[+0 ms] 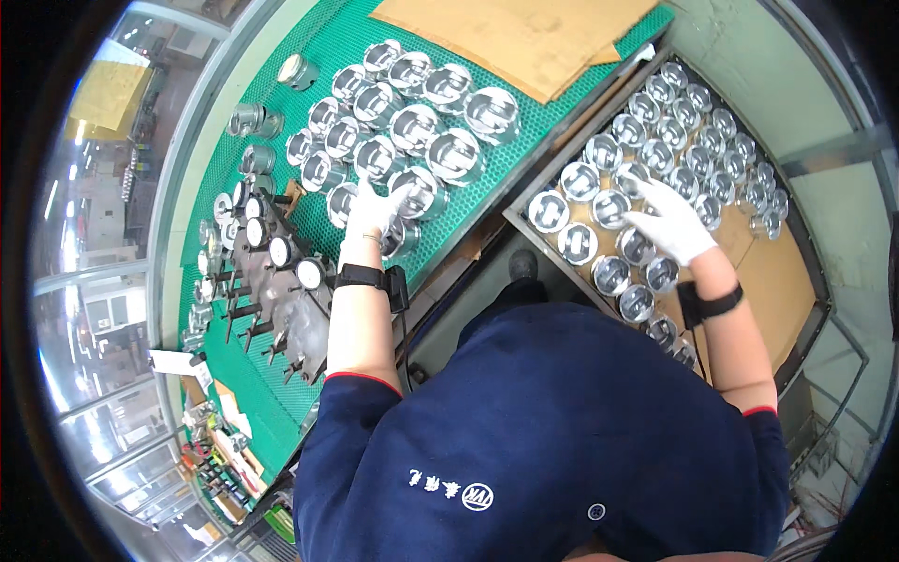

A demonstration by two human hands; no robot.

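Observation:
My left hand (373, 211), in a white glove, rests on a shiny metal piston (412, 192) at the near edge of a cluster of pistons on the green mat (281, 375). My right hand (672, 222), also gloved, reaches into a dark tray (796, 234) lined with cardboard and filled with several rows of pistons. Its fingers spread over a piston (611, 208) in the tray's near-left rows. Whether either hand grips its piston is hidden by the gloves.
Connecting rods and dark metal parts (272, 281) lie at the left of the green mat. A cardboard sheet (524, 37) lies at the mat's far end. Small boxes and tools (220, 450) sit at the lower left.

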